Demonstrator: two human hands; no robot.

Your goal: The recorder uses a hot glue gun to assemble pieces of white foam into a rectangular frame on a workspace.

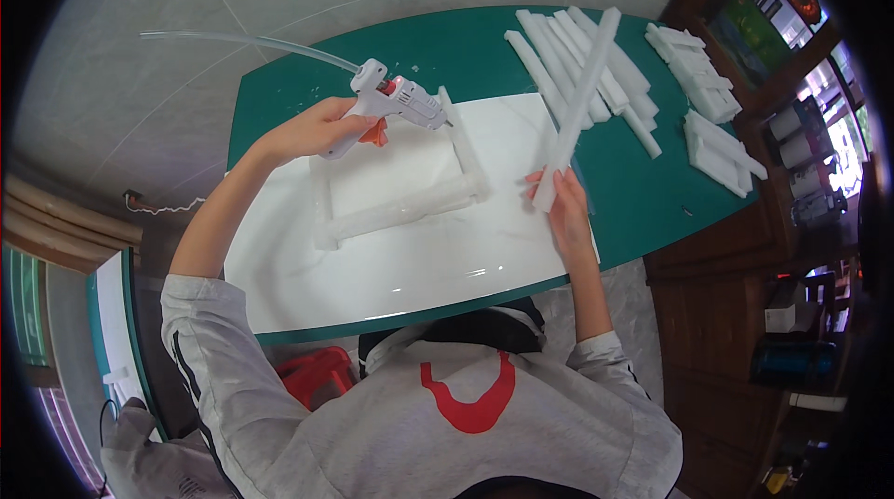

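In my left hand (326,129) is a white hot glue gun (410,101) with an orange trigger, my fingers wrapped round its handle. A long clear glue stick (265,41) sticks out of its back toward the left. The nozzle points right, close above the right side of a four-sided frame of white foam strips (400,210), which lies on a glossy white board (438,266). My right hand (568,215) grips the near end of a long white foam strip (589,80). That strip slants up and away, its far end over a pile of similar strips.
The pile of loose foam strips (549,52) lies at the back right of the green table (643,201). Beyond it, at the right edge, are joined foam pieces (694,71) and a small foam frame (722,153). A red plastic stool (317,375) stands below, and dark wooden cabinets (708,313) stand at right.
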